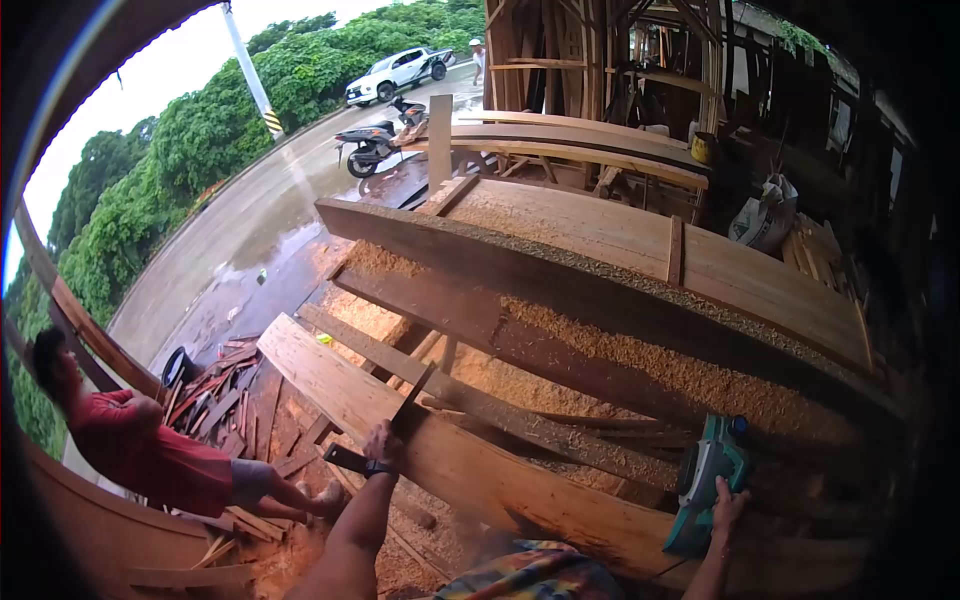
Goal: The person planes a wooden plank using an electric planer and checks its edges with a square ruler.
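Note:
A long, light-brown plank (470, 465) lies in front of me, running from the left toward the lower right. My left hand (381, 446), with a dark band at its wrist, is closed around a dark L-shaped tool (411, 400) that looks like a try square. Its thin blade angles up across the plank, and a black part sticks out left of the hand. At the right, my right hand (729, 504) grips the handle of a teal electric planer (712, 468), which rests on the plank. The planer's underside is hidden.
Beyond the plank are a narrow board (490, 393), a thick dark board on edge (560, 275) and heaps of shavings (620, 350). A person in a red shirt (150, 450) stands at the left near scrap wood (225, 395). Farther back are a motorcycle (370, 147) and stacked boards (580, 140).

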Demonstrator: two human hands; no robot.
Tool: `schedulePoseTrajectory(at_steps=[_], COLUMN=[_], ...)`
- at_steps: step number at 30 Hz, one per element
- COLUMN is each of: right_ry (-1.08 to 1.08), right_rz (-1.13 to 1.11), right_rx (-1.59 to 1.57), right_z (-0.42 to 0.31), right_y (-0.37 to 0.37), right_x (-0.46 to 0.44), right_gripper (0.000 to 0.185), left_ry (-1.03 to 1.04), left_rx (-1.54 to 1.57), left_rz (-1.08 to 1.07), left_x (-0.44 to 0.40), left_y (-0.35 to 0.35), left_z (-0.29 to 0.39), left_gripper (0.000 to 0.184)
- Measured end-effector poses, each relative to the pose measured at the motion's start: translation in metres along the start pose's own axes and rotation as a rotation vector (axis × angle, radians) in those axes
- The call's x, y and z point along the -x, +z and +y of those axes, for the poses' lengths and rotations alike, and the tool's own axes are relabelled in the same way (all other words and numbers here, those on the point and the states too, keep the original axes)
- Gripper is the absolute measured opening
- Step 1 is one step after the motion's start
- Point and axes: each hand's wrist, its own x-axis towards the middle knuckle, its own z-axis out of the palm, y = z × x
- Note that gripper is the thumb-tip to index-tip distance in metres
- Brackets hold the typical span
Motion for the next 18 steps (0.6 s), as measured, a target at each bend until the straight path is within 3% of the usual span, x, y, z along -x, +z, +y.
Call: schedulePoseTrajectory(at_steps=[2, 3, 9, 12, 18], right_ry=[0.004, 0.015, -0.062, -0.05, -0.014], right_rz=[-0.003, 0.025, 0.058, 0.085, 0.011], right_rx=[-0.064, 0.117, 0.194, 0.223, 0.116], right_z=[-0.004, -0.007, 0.031, 0.016, 0.01], right_y=[0.001, -0.003, -0.001, 0.002, 0.002], right_x=[0.001, 0.001, -0.025, -0.016, -0.012], right_gripper=[0.055, 0.057, 0.062, 0.062, 0.06], left_ry=[-0.022, -0.033, -0.074, -0.099, -0.126], left_rx=[0.012, 0.019, 0.058, 0.054, 0.055], left_rz=[0.002, 0.0, -0.003, -0.009, -0.026], left_x=[0.0, 0.0, -0.001, -0.001, -0.001], left_y=[-0.002, -0.005, -0.008, -0.015, -0.013], left_z=[0.003, 0.005, 0.007, 0.014, 0.013], left_gripper=[0.012, 0.013, 0.016, 0.017, 0.018])
